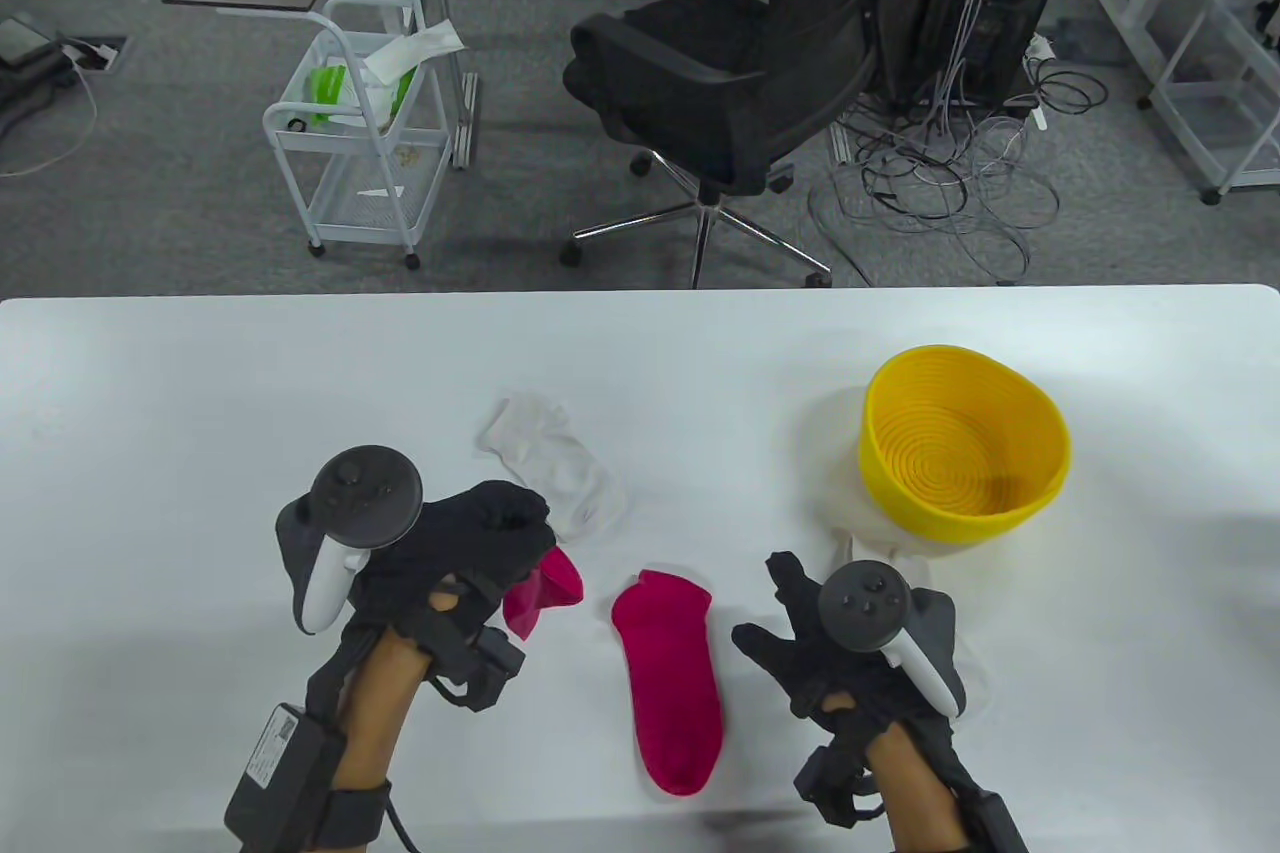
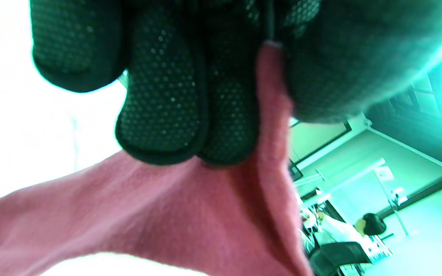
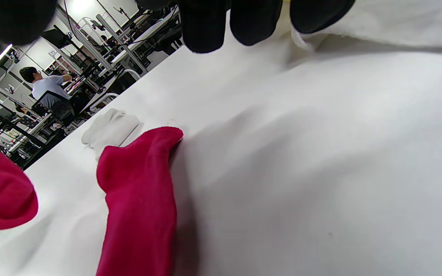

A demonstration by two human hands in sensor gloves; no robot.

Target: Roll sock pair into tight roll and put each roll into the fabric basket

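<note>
- Two pink socks here: my left grip (image 1: 470,543) pinches one pink sock (image 1: 545,590) off the counter (image 1: 200,413).
- Other pink sock (image 1: 672,683) lies flat between my hands.
- Right grip (image 1: 800,633) spread, holding nothing.
- Yellow basket (image 1: 960,453) sits far right.

Office-lab: swivel chair (image 1: 720,83), tangled cables (image 1: 940,183), trolley (image 1: 355,143)

The white table (image 1: 200,393) carries 1 pink sock (image 1: 672,683), 1 white sock (image 1: 560,473) and a yellow basket (image 1: 1040,493).

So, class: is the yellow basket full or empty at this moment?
Empty. The table view shows the yellow basket's bare ribbed bottom, with no sock roll inside; the socks are all outside it.
</note>
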